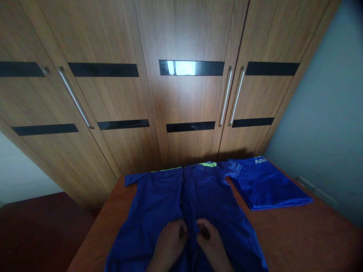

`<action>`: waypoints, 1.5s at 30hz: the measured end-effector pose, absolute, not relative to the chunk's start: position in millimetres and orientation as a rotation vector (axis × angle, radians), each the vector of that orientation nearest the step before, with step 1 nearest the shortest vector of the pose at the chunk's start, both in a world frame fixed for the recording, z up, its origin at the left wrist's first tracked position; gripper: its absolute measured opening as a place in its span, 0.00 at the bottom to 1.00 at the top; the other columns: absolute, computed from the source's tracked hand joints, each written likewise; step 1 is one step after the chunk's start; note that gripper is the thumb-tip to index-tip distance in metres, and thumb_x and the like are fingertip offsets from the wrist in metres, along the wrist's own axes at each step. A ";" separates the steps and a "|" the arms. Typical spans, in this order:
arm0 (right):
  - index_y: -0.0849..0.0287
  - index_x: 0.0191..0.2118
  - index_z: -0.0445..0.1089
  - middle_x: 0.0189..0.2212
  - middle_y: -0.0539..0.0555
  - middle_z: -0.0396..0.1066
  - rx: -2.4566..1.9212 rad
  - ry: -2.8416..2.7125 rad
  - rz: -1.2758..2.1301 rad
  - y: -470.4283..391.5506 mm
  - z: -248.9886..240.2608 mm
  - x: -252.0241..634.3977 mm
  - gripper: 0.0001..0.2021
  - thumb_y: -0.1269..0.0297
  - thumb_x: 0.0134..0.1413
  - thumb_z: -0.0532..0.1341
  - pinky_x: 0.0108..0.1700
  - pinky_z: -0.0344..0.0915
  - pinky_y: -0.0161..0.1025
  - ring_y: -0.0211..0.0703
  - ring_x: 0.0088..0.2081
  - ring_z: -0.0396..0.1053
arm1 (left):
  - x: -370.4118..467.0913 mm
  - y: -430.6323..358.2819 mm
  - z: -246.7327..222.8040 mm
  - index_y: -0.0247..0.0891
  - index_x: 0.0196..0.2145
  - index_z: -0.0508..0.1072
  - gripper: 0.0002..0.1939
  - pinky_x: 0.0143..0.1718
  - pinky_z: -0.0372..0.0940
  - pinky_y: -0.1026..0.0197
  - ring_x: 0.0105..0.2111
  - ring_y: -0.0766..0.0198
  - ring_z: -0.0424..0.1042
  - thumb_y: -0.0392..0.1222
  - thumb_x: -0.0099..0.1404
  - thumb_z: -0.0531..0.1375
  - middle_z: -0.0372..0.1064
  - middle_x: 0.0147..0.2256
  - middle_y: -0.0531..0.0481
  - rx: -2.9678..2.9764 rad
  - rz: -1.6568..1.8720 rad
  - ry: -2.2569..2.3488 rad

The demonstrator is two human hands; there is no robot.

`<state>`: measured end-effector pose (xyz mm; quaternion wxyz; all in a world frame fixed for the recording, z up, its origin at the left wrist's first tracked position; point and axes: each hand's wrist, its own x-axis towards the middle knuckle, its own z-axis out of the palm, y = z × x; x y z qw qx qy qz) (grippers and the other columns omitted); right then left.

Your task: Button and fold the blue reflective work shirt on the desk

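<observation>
A dark blue work shirt [161,204] lies spread on the table, its front facing up and its sleeves toward the far side. The front opening runs down the middle, and the two edges lie close together. At the left edge of that opening, my left hand [172,240] is closed in a pinch on the cloth. My right hand [210,241] pinches the opposite front edge, a short gap away from the left. Both sets of fingertips are dark and partly hidden, so small details such as buttons cannot be made out.
A folded bright blue cloth item [269,187] with white lettering lies at the right, touching the shirt's sleeve. The reddish-brown table [286,234] meets a wooden wardrobe [187,143] behind and a pale wall [320,124] at right. The table's left edge drops toward a dark red floor.
</observation>
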<state>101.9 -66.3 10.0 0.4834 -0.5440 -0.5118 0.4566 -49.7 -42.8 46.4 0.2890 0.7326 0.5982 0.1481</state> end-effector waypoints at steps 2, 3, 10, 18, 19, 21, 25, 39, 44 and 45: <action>0.56 0.32 0.70 0.27 0.50 0.71 -1.297 -1.219 1.133 -65.6 12.2 104.0 0.10 0.66 0.41 0.54 0.38 0.65 0.37 0.44 0.33 0.70 | -53.0 -42.2 50.4 0.40 0.27 0.68 0.06 0.29 0.58 0.66 0.26 0.64 0.70 0.35 0.57 0.52 0.69 0.23 0.54 1.859 0.520 1.583; 0.56 0.32 0.70 0.27 0.51 0.71 -1.288 -1.210 1.135 -65.3 13.3 104.9 0.09 0.66 0.42 0.55 0.37 0.65 0.37 0.44 0.33 0.70 | -54.5 -42.5 54.1 0.40 0.28 0.66 0.05 0.27 0.58 0.66 0.24 0.65 0.69 0.36 0.59 0.52 0.67 0.21 0.56 1.800 0.588 1.577; 0.57 0.32 0.69 0.27 0.52 0.70 -1.365 -1.303 1.043 -68.5 23.6 103.7 0.10 0.66 0.43 0.54 0.36 0.65 0.38 0.45 0.32 0.70 | -44.9 -58.6 76.9 0.42 0.32 0.64 0.10 0.21 0.59 0.66 0.19 0.65 0.68 0.49 0.64 0.50 0.68 0.22 0.57 1.453 0.904 1.528; 0.57 0.33 0.71 0.29 0.53 0.72 -1.417 -1.359 0.971 -70.4 28.2 103.6 0.10 0.65 0.46 0.54 0.38 0.66 0.39 0.45 0.33 0.71 | -34.1 -67.0 49.9 0.41 0.31 0.67 0.07 0.32 0.63 0.65 0.28 0.64 0.72 0.41 0.64 0.51 0.70 0.26 0.54 1.658 0.866 1.552; 0.57 0.33 0.71 0.29 0.53 0.72 -1.413 -1.374 0.971 -70.3 26.9 103.7 0.10 0.65 0.46 0.54 0.38 0.66 0.39 0.45 0.34 0.71 | -34.6 -67.4 48.4 0.41 0.31 0.68 0.07 0.33 0.63 0.65 0.28 0.64 0.72 0.41 0.64 0.51 0.70 0.27 0.54 1.658 0.867 1.542; 0.57 0.33 0.72 0.30 0.53 0.73 -1.414 -1.398 0.961 -70.0 24.4 103.5 0.10 0.67 0.45 0.55 0.38 0.66 0.38 0.45 0.34 0.71 | -35.9 -68.3 47.1 0.41 0.32 0.69 0.07 0.34 0.64 0.66 0.30 0.63 0.73 0.41 0.64 0.51 0.72 0.28 0.53 1.659 0.874 1.518; 0.57 0.34 0.73 0.29 0.53 0.72 -1.432 -1.431 0.947 -69.6 21.0 102.9 0.11 0.68 0.46 0.55 0.37 0.66 0.37 0.44 0.33 0.71 | -38.4 -69.6 47.5 0.41 0.32 0.70 0.08 0.35 0.65 0.66 0.31 0.63 0.73 0.42 0.64 0.52 0.73 0.28 0.52 1.655 0.878 1.494; 0.56 0.39 0.75 0.31 0.53 0.74 -1.428 -1.541 0.885 -69.9 20.8 105.1 0.15 0.70 0.46 0.55 0.38 0.67 0.38 0.45 0.35 0.72 | -39.2 -64.8 45.7 0.42 0.30 0.70 0.09 0.34 0.65 0.66 0.30 0.64 0.74 0.39 0.64 0.51 0.74 0.29 0.52 1.745 0.899 1.492; 0.59 0.43 0.72 0.32 0.54 0.74 -1.471 -1.572 0.958 -71.0 26.9 101.5 0.17 0.72 0.46 0.55 0.38 0.67 0.36 0.43 0.34 0.72 | -35.1 -63.2 39.1 0.42 0.31 0.70 0.10 0.36 0.65 0.66 0.31 0.63 0.74 0.38 0.65 0.49 0.74 0.30 0.50 1.799 0.889 1.488; 0.59 0.44 0.71 0.31 0.53 0.74 -1.479 -1.594 0.962 -71.0 28.1 100.4 0.18 0.73 0.46 0.54 0.38 0.66 0.35 0.42 0.33 0.72 | -34.3 -62.9 37.4 0.42 0.31 0.70 0.10 0.35 0.65 0.66 0.31 0.63 0.74 0.38 0.64 0.49 0.74 0.30 0.50 1.792 0.890 1.472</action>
